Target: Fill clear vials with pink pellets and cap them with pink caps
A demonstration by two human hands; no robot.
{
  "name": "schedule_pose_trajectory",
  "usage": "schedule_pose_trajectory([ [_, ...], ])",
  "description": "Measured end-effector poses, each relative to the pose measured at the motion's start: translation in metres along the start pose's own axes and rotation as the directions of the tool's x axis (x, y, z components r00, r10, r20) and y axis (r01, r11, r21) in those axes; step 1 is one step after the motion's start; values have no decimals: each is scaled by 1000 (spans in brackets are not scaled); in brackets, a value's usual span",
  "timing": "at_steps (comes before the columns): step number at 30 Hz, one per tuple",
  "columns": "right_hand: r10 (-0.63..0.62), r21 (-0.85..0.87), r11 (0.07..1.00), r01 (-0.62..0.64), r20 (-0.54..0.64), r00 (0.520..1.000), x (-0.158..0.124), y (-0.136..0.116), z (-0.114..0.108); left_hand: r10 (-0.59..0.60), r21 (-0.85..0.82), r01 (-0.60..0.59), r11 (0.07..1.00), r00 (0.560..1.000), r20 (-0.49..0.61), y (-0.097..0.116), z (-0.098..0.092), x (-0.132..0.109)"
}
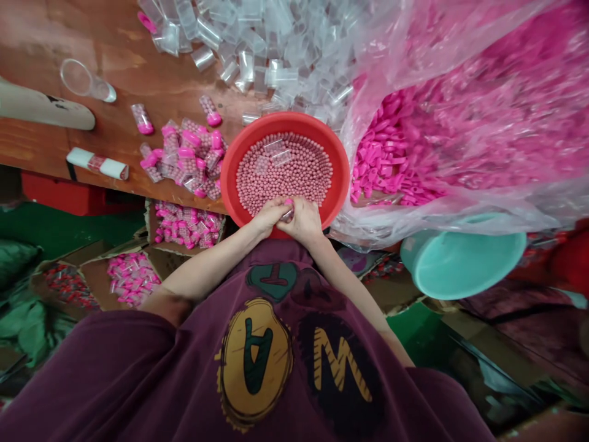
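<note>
A red bowl [229, 184] of small pink beads [294, 175] stands at the table's front edge. Clear tubes [280, 153] lie on the beads. Over the bowl's near rim, my left hand [270, 216] and my right hand [304, 220] meet, both closed round one small clear tube with a pink cap [288, 202]. Its lower part is hidden by fingers. Left of the bowl is a pile of bead-filled, pink-capped tubes [188, 153]. Behind it lie many empty clear tubes [276, 37]. Loose pink caps [386, 153] spill from a plastic bag on the right.
The plastic bag [483, 110] covers the table's right side. A turquoise basin [469, 261] sits at the right edge. A pale pole [46, 107], a white roll [97, 164] and a clear cup [78, 77] are at left. Cardboard boxes of filled tubes [133, 276] stand below.
</note>
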State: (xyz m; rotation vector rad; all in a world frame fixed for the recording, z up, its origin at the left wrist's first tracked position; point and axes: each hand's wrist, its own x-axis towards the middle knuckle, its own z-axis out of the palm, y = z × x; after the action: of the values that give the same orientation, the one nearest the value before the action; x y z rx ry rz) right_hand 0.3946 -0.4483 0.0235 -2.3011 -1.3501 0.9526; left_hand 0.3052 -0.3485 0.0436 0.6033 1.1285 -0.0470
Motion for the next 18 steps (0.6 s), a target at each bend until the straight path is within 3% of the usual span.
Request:
schedule_pose_trajectory([
  [4,-14,154,988,20,-40,999,5,-5,11,64,-94,-60,994,997,47,7,-21,-7],
  [7,-33,171,984,45,-73,997,10,-8,12,134,-135,-124,983,989,67,11,-29,-11],
  [10,-108,188,976,113,-38,993,17,-7,10,227,-49,-226,973,974,23,14,-35,-12],
  [12,-162,242,958,154,13,987,24,-2,10,378,62,-374,925,923,-69,19,-49,-11],
  [14,-144,300,944,137,2,990,37,5,11,580,223,-539,812,788,-206,28,-77,-11],
  [16,-56,326,941,87,-106,993,55,11,12,755,427,-623,655,566,-332,42,-114,-9],
  [18,15,309,949,62,-241,970,78,14,15,853,619,-587,522,352,-385,57,-152,-8],
])
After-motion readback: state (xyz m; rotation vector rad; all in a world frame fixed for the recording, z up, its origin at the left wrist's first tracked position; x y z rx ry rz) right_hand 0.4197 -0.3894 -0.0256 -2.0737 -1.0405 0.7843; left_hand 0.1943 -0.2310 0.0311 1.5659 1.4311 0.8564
